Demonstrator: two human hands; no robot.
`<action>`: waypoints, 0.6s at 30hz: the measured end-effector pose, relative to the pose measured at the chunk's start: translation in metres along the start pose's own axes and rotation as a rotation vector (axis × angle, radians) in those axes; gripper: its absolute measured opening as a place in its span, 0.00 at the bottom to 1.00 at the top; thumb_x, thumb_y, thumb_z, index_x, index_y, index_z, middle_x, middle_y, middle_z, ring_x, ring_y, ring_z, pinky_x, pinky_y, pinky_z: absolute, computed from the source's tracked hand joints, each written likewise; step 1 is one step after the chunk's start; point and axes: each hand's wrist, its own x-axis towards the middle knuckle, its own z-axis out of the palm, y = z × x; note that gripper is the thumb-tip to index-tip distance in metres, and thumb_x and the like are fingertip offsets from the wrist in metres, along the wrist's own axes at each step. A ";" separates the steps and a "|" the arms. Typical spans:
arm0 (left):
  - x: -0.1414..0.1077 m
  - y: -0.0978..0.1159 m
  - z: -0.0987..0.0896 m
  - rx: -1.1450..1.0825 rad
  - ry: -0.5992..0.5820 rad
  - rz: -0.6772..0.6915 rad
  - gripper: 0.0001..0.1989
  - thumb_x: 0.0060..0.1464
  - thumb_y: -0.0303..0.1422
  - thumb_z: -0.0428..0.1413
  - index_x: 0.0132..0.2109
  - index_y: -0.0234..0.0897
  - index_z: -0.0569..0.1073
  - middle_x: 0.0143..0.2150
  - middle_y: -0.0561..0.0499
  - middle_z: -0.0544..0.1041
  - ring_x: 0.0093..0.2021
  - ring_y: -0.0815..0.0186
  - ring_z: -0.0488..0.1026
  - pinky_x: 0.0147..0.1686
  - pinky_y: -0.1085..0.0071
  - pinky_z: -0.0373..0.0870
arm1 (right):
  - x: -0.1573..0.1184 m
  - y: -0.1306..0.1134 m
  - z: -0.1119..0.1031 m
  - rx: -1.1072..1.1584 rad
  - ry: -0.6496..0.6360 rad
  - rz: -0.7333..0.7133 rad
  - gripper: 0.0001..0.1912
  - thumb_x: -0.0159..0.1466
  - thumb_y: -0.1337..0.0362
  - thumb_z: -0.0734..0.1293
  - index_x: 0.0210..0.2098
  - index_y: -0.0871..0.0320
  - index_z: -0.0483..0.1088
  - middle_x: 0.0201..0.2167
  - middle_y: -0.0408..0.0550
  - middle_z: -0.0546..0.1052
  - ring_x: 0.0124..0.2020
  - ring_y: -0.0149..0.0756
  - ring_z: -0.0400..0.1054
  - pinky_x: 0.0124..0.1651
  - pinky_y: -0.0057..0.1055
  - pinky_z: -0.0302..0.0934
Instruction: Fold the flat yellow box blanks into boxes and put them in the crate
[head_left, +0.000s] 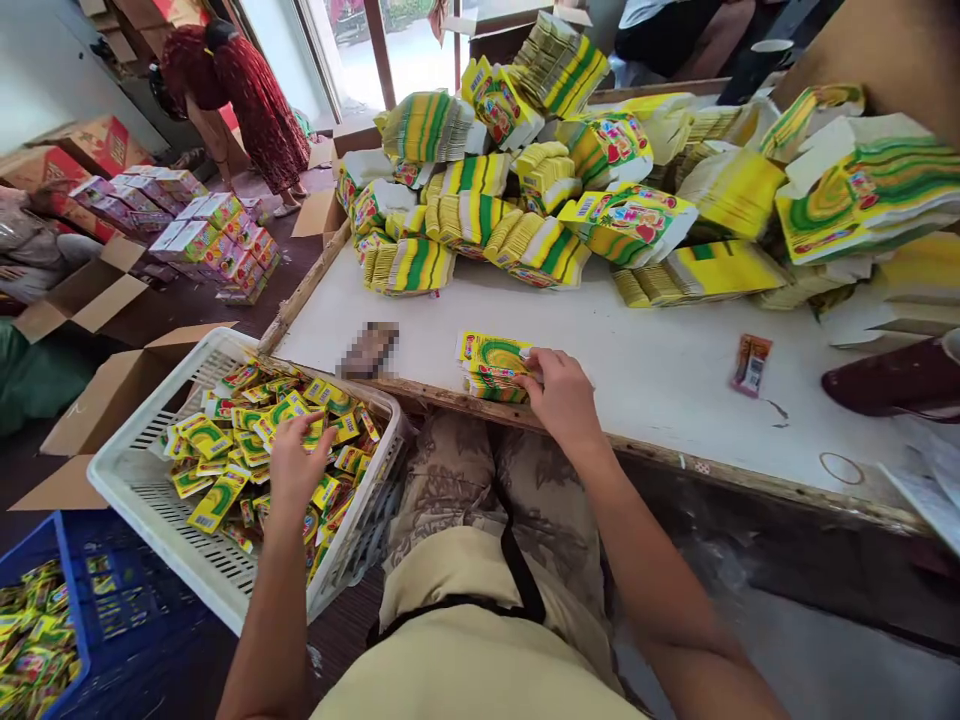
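Near the table's front edge lies a small stack of flat yellow-and-green printed cartons (495,365). My right hand (564,398) pinches the right end of this stack between thumb and fingers. My left hand (298,460) hovers over a white plastic basket (150,500), its fingers apart and nothing visible in them. Many small yellow-green packs (217,500) fill the basket in a loose heap, just beneath the left hand.
Bundles of flat cartons (465,215) are piled along the table's back. A dark red mug (892,380) and a small wrapped packet (750,365) lie right. A blue crate (75,600) and an open cardboard box (105,400) stand left. Another person (232,100) bends over behind.
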 end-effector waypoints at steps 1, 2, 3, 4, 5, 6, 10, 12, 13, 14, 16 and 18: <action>-0.003 0.011 0.008 -0.074 -0.045 0.013 0.20 0.52 0.45 0.56 0.45 0.36 0.76 0.41 0.44 0.75 0.39 0.58 0.73 0.43 0.60 0.72 | 0.000 0.000 0.001 0.006 0.011 -0.002 0.12 0.61 0.67 0.66 0.44 0.58 0.68 0.39 0.56 0.76 0.43 0.51 0.68 0.48 0.46 0.64; -0.005 0.022 0.014 -0.152 -0.089 0.024 0.18 0.53 0.44 0.56 0.45 0.36 0.76 0.41 0.45 0.77 0.38 0.60 0.74 0.43 0.61 0.72 | 0.001 -0.001 0.001 0.018 0.022 -0.002 0.13 0.60 0.67 0.67 0.44 0.57 0.67 0.39 0.55 0.75 0.42 0.50 0.68 0.47 0.46 0.64; -0.008 0.033 0.020 -0.238 -0.138 0.037 0.17 0.54 0.43 0.57 0.45 0.36 0.76 0.41 0.45 0.78 0.38 0.61 0.75 0.43 0.62 0.72 | 0.002 -0.001 0.000 0.037 0.037 0.001 0.13 0.59 0.67 0.67 0.44 0.57 0.67 0.39 0.55 0.75 0.42 0.49 0.68 0.46 0.46 0.64; -0.010 0.044 0.024 -0.327 -0.190 0.051 0.16 0.54 0.42 0.57 0.45 0.36 0.76 0.41 0.46 0.79 0.38 0.61 0.76 0.43 0.63 0.72 | 0.003 -0.002 -0.002 0.069 0.054 0.011 0.13 0.59 0.66 0.67 0.44 0.57 0.66 0.38 0.54 0.74 0.41 0.48 0.68 0.45 0.45 0.65; -0.013 0.055 0.028 -0.414 -0.244 0.065 0.16 0.54 0.41 0.58 0.45 0.36 0.76 0.41 0.45 0.79 0.38 0.62 0.76 0.43 0.64 0.73 | 0.004 -0.003 -0.003 0.116 0.077 0.027 0.13 0.59 0.65 0.67 0.44 0.57 0.65 0.37 0.52 0.73 0.39 0.47 0.68 0.43 0.44 0.65; -0.016 0.065 0.032 -0.494 -0.295 0.077 0.15 0.54 0.41 0.59 0.45 0.36 0.76 0.41 0.45 0.80 0.38 0.62 0.77 0.43 0.64 0.73 | 0.005 -0.004 -0.005 0.177 0.104 0.048 0.13 0.60 0.64 0.67 0.44 0.56 0.64 0.35 0.50 0.72 0.37 0.45 0.68 0.41 0.43 0.65; -0.025 0.102 0.050 -0.831 -0.497 0.093 0.24 0.50 0.44 0.63 0.52 0.38 0.74 0.44 0.43 0.80 0.43 0.60 0.77 0.46 0.63 0.73 | -0.003 -0.027 -0.012 0.536 0.164 0.116 0.20 0.59 0.54 0.70 0.45 0.54 0.60 0.32 0.44 0.71 0.31 0.37 0.68 0.35 0.37 0.67; -0.027 0.121 0.060 -1.055 -0.505 0.087 0.33 0.44 0.52 0.64 0.53 0.37 0.72 0.48 0.42 0.79 0.48 0.56 0.76 0.47 0.61 0.73 | -0.017 -0.048 -0.012 0.705 0.079 0.094 0.22 0.58 0.54 0.72 0.45 0.53 0.60 0.34 0.45 0.72 0.31 0.36 0.69 0.35 0.35 0.68; -0.028 0.132 0.063 -1.158 -0.446 0.078 0.35 0.42 0.57 0.63 0.50 0.37 0.73 0.46 0.42 0.79 0.48 0.55 0.76 0.47 0.60 0.73 | -0.026 -0.061 -0.012 0.772 0.003 0.067 0.21 0.58 0.55 0.72 0.44 0.52 0.60 0.35 0.44 0.73 0.32 0.35 0.69 0.35 0.34 0.68; -0.028 0.142 0.066 -1.240 -0.383 0.054 0.35 0.44 0.61 0.59 0.46 0.36 0.74 0.44 0.43 0.79 0.47 0.55 0.75 0.48 0.60 0.73 | -0.035 -0.073 -0.011 0.826 -0.094 0.042 0.18 0.60 0.56 0.71 0.44 0.52 0.61 0.35 0.44 0.73 0.32 0.35 0.69 0.36 0.33 0.68; -0.026 0.160 0.067 -1.387 -0.222 -0.049 0.33 0.50 0.64 0.50 0.41 0.38 0.72 0.37 0.46 0.76 0.42 0.58 0.75 0.44 0.61 0.74 | -0.054 -0.097 -0.007 0.948 -0.240 0.006 0.16 0.63 0.59 0.69 0.46 0.52 0.61 0.34 0.43 0.72 0.33 0.34 0.69 0.37 0.33 0.68; -0.024 0.171 0.066 -1.480 -0.063 -0.134 0.29 0.55 0.62 0.45 0.36 0.40 0.68 0.30 0.50 0.71 0.33 0.64 0.73 0.37 0.65 0.73 | -0.068 -0.113 -0.002 1.026 -0.314 0.001 0.18 0.63 0.60 0.68 0.50 0.52 0.61 0.35 0.44 0.72 0.35 0.35 0.69 0.38 0.32 0.68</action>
